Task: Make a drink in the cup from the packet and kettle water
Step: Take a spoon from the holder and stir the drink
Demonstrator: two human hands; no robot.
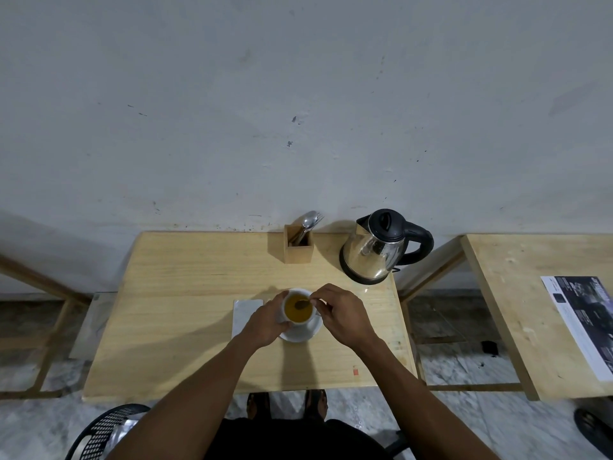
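Observation:
A white cup (297,322) full of yellow-brown liquid stands on a white saucer (303,333) in the middle of the wooden table (185,310). My left hand (265,322) wraps the cup's left side. My right hand (341,313) pinches the handle of a spoon (302,304) whose bowl sits in the liquid. A silvery packet (245,313) lies flat just left of the cup, partly under my left hand. The steel kettle (374,250) with black lid and handle stands at the back right of the table.
A wooden holder (298,249) with spoons and a fork stands at the back beside the kettle. A second wooden table (517,310) with a printed sheet (583,323) is at the right. A black mesh chair (99,433) is at the lower left.

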